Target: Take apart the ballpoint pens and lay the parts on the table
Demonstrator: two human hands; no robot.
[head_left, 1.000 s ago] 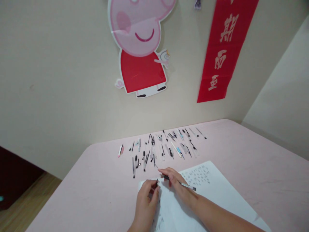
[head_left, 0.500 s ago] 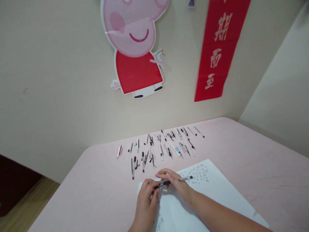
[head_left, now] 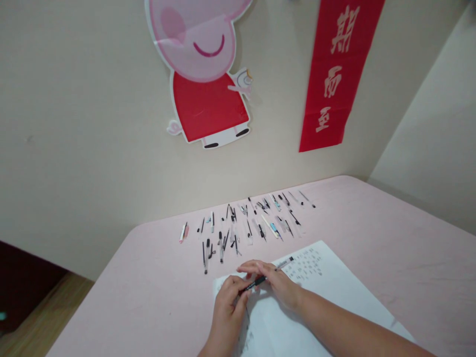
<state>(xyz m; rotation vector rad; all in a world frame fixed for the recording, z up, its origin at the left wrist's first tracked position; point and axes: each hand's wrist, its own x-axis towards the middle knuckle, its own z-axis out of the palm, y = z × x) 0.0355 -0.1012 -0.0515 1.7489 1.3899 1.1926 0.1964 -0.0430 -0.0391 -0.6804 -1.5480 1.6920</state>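
Both hands meet over a white sheet of paper [head_left: 334, 292] with handwriting on it, on a pink table [head_left: 156, 297]. My right hand [head_left: 277, 283] holds a pen [head_left: 266, 276] with a black grip and a clear barrel, lying slanted from lower left to upper right. My left hand [head_left: 226, 305] pinches the pen's black lower end; whether a cap sits between its fingers is hidden.
Several pens and loose pen parts [head_left: 249, 225] lie in rows on the table beyond the paper. A pink-and-white pen [head_left: 183, 231] lies apart at their left. On the wall behind are a pig cartoon cutout [head_left: 204, 74] and a red banner [head_left: 334, 74]. The table's left edge drops to a wooden floor [head_left: 33, 322].
The hands have come together. The pen, held apart from my left hand one second ago, now has its black end in my left fingers and tilts more steeply up to the right.
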